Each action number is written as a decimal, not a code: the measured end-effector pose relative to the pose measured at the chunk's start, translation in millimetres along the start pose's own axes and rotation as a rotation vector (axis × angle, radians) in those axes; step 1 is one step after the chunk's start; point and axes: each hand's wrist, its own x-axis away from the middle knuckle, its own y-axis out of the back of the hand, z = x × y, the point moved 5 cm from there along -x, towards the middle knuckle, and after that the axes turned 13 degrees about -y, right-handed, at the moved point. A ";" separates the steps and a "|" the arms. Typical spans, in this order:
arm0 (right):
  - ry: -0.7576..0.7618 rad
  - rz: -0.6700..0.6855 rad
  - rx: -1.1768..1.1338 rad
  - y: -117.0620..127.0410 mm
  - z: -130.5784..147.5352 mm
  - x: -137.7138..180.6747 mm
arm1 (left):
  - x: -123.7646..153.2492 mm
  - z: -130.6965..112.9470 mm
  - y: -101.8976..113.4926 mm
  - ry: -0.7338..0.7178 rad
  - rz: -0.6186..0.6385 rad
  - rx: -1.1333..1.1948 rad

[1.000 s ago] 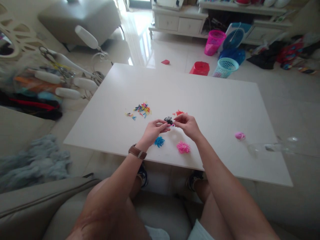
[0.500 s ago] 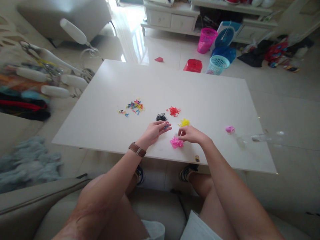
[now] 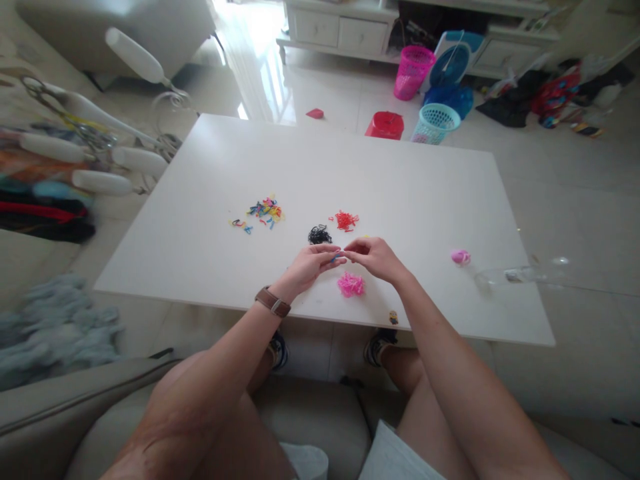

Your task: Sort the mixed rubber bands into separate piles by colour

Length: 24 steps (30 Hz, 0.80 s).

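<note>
My left hand (image 3: 311, 265) is closed around some small blue rubber bands (image 3: 336, 257), which show between its fingers. At its fingertips, my right hand (image 3: 373, 257) makes a pinch; whatever is in that pinch is too small to make out. Just below the hands lies a pile of pink rubber bands (image 3: 351, 285). A black pile (image 3: 319, 235) sits right behind my left fingers, and a red pile (image 3: 346, 221) is a bit farther back. My right hand hides nearly all of a yellow pile. Mixed coloured bands (image 3: 267, 210) lie to the left.
The white table (image 3: 400, 180) also bears a pink-purple object (image 3: 461, 257) and a clear bottle-like item (image 3: 520, 275) on the right, plus a small yellow figure (image 3: 393, 317) by the front edge. Baskets (image 3: 436, 123) and a red stool-like item (image 3: 385, 125) stand beyond the far edge.
My right hand has moved up and left from beside the pink pile to meet my left fingertips. The left hand stays almost in place, still with the blue bands.
</note>
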 end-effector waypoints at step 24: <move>-0.284 0.496 0.410 -5.0 -37.1 0.8 | -5.0 0.3 11.4 -0.057 0.055 -0.139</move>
